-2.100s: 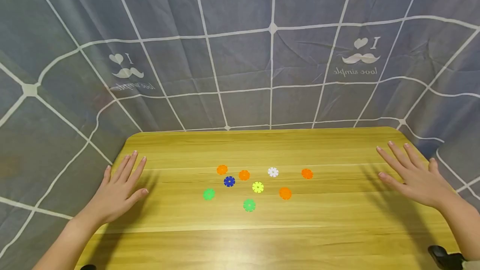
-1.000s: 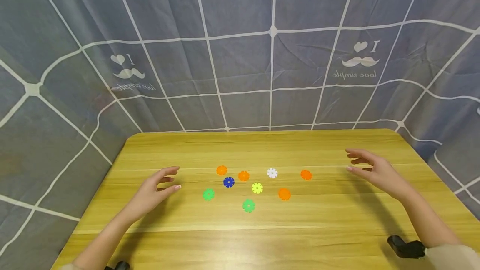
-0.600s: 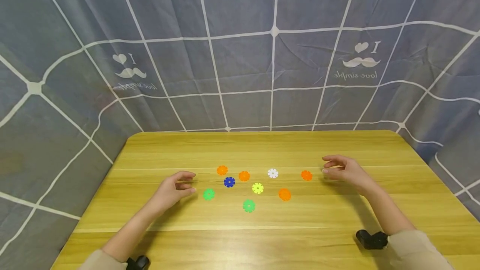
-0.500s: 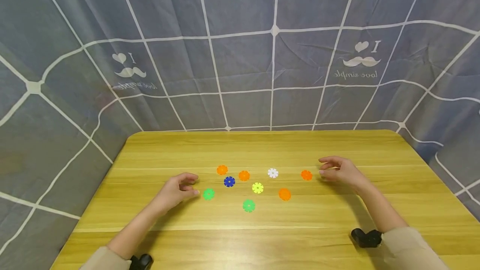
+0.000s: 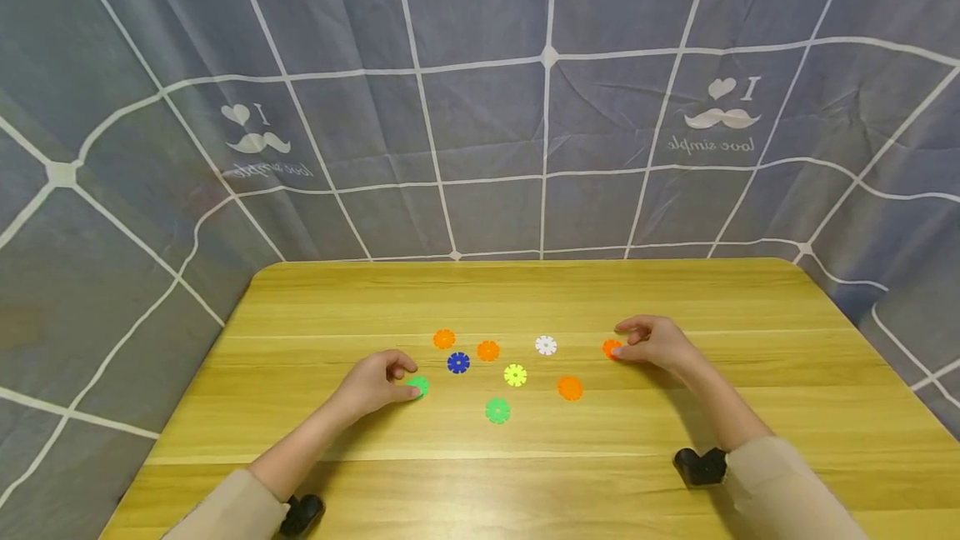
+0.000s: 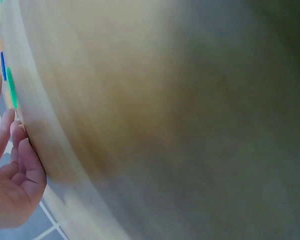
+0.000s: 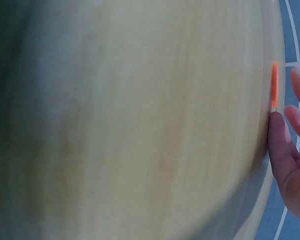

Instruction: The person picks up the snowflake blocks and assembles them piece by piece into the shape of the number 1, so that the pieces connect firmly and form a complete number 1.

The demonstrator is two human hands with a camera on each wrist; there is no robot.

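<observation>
My left hand [image 5: 375, 383] is over the left-hand green notched plastic disc [image 5: 422, 384], its thumb overlapping the near side and its other fingers bent loosely. In the left wrist view that green disc [image 6: 11, 87] lies flat just beyond the fingertips, with thumb and forefinger apart. Across the table, my right hand [image 5: 657, 346] reaches the rightmost orange disc [image 5: 609, 347]; the thumb covers part of its right side. The right wrist view has this orange disc [image 7: 275, 84] on the tabletop, with a fingertip right at its edge and other fingers raised.
Between the hands lie a blue disc [image 5: 458, 362], a white disc [image 5: 546, 346], a yellow-green disc [image 5: 515, 375], another green disc [image 5: 498, 411] and several orange discs [image 5: 570, 388]. The wooden table [image 5: 480, 490] ends at a grey gridded curtain [image 5: 480, 132]. Black wrist devices [image 5: 700, 467] sit under both sleeves.
Both hands have come inward from the table's sides, their spread fingers bending on the way. The left has reached the green disc and the right the orange one. The discs have stayed in place.
</observation>
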